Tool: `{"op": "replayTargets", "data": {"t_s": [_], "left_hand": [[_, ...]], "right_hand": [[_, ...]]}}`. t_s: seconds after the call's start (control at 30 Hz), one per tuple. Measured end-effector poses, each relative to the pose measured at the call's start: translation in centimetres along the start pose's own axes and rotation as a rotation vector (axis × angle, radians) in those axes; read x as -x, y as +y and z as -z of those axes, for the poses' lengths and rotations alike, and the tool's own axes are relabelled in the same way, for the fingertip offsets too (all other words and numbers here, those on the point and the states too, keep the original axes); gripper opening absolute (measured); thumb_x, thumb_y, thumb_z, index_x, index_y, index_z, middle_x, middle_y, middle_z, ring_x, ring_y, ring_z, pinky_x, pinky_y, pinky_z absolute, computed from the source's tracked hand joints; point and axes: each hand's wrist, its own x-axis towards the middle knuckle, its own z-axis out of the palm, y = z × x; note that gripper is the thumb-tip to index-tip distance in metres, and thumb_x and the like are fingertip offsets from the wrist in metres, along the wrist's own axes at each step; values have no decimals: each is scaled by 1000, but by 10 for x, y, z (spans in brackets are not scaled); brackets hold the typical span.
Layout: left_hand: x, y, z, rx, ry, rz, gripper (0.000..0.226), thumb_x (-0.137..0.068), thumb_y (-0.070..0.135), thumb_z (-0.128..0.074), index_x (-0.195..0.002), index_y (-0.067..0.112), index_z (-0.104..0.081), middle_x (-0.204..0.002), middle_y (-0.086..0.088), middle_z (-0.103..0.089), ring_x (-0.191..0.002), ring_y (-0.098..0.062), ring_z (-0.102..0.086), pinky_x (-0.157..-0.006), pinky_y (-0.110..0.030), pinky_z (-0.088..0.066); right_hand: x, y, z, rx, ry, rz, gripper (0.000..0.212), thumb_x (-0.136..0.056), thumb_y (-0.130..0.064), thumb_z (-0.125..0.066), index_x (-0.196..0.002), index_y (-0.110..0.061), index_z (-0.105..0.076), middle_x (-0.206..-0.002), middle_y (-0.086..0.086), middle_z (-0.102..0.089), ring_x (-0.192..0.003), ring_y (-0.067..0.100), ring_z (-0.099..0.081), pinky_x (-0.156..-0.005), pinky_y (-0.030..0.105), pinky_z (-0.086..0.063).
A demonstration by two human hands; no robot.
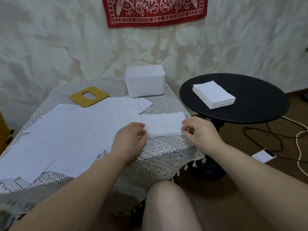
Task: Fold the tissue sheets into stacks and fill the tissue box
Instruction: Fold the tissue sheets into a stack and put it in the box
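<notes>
We are seeing a small folded tissue stack [164,125] lying flat at the table's near right corner, loose white sheets [75,129] overlapping beside it, a white tissue box [145,80] standing behind, a finished stack [214,95] sitting apart.

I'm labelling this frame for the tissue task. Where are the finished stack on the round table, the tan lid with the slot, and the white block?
finished stack [214,95], head view, top sheet
tan lid [98,96], head view, right of the slot
white block [145,84], head view, front face
</notes>
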Motion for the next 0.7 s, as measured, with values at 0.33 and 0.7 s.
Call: {"op": "replayTargets", "data": {"t_s": [0.33, 0.7], "left_hand": [[2, 3, 3, -107, -6, 140, 45, -82, 54, -61, -118, 28, -65, -109, 1, -68, -106, -18, -58, -80, -28, -45], [0, 1, 3, 3, -31, 157, 38, -84, 49, -62, -114, 26, -68, -106, 6, -70, -101, -16, -61, -82, -26, -46]], "right_hand": [[1, -7, 8, 55, -49, -238, 61, -76, -45, -73, -128, -21, -54, -121, 6, -54, -105, 17, -50, -79, 22, -33], [4, -5, 10, 23, -39, -276, 47, -74, -44, -76, -110, -19, -63, -103, 0, -65, -90, 17, -58, -80, 30, -47]]}}
